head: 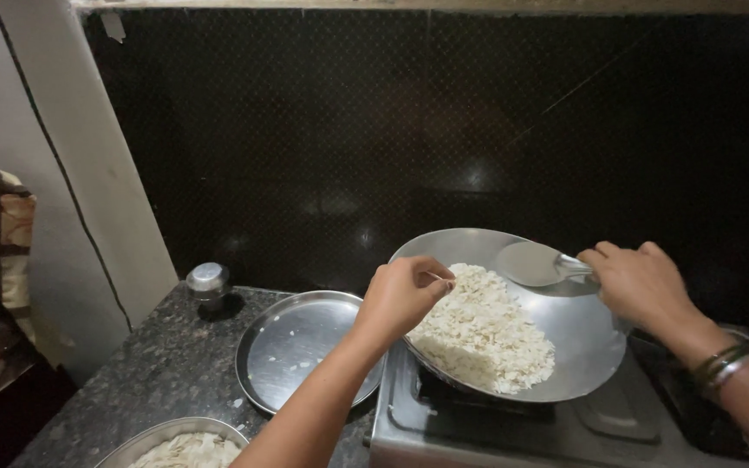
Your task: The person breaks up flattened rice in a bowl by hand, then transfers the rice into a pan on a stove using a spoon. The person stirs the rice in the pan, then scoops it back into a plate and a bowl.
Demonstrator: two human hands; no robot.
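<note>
Wok [582, 338] of dull round steel on the gas stove [478, 429], heaped with pale flaky flattened rice [483, 329].
Right hand [643, 282] grips a smooth flat steel spatula [535, 263]; left hand [402, 295] pinches flakes at the rim.

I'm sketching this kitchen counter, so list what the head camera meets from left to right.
Small round steel lidded container → empty round steel plate → left hand pinching pale flakes → heap of white flattened rice in the wide steel wok → flat steel spatula → right hand, bangles at wrist.
</note>
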